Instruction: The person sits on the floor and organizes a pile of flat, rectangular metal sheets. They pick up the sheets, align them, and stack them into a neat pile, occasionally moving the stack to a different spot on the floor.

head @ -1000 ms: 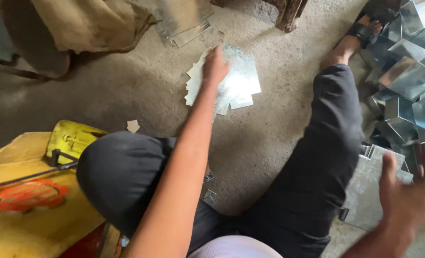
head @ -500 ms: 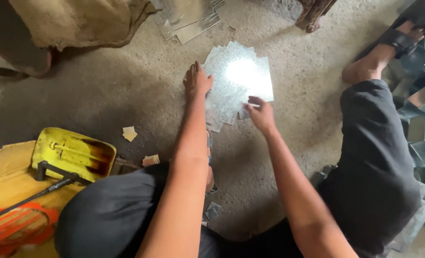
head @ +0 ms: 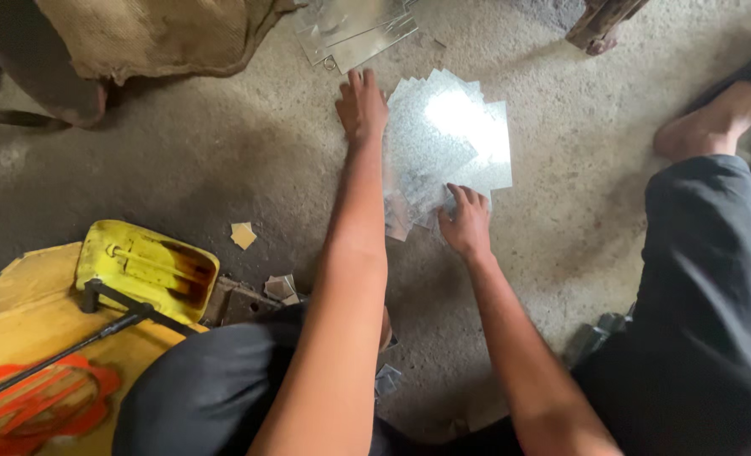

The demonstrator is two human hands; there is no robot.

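The left hand [head: 361,105] is laid flat, fingers spread wide, on the floor [head: 181,169] against the left edge of a fanned stack of metal sheets [head: 447,148]; nothing is gripped by it. The right hand [head: 466,224] is set at the stack's near edge, its fingertips [head: 460,196] pressed on the lowest sheets, with the fingers loosely curled and nothing lifted.

The stack lies just right of the left hand and directly beyond the right hand, so the right hand is the nearer to its middle. Its long axis runs from the near left to the far right, and a bright glare is thrown off the top sheet.

Further out, more sheets [head: 354,29] are seen near a burlap sack [head: 156,38]. At the near left, a yellow tray [head: 147,266] with brown stains rests on a yellow board [head: 21,312] marked by a flat orange-red shape, crossed by a black rod [head: 71,346]. Small scraps [head: 243,235] are scattered between. No labels can be made out.
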